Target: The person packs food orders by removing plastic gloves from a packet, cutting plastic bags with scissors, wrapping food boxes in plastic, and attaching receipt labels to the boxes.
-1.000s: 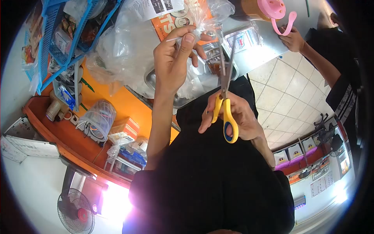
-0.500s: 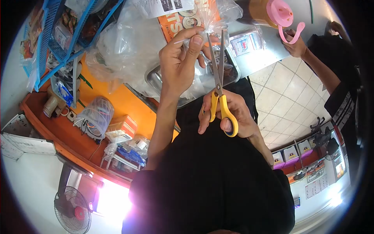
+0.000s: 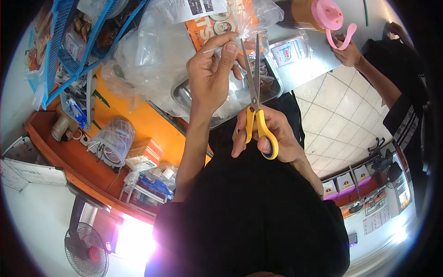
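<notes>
My left hand (image 3: pixel 207 78) is closed, its thumb and fingers pinching the gathered neck of a clear plastic bag (image 3: pixel 269 13). In my right hand (image 3: pixel 281 131) I hold a pair of scissors (image 3: pixel 260 127) with yellow handles, thumb through one loop. Their blades are spread in a narrow V and point up beside my left fingertips, close to the bunched plastic. Whether a blade touches the bag I cannot tell. Below my left hand lies a metal tray (image 3: pixel 179 96) with plastic packets in it, partly hidden by my hands.
An orange printed pack (image 3: pixel 196 34) and loose clear bags (image 3: pixel 143 60) lie behind my left hand. Blue baskets (image 3: pixel 69 60) stand at the upper left. To the right are a flat packet (image 3: pixel 286 53), a pink-lidded jug (image 3: pixel 327 16) and another person's hand (image 3: pixel 349 53) at its strap.
My right hand and the scissors have shifted slightly left, toward the bag's neck. My left hand keeps its pinch, with hardly any movement.
</notes>
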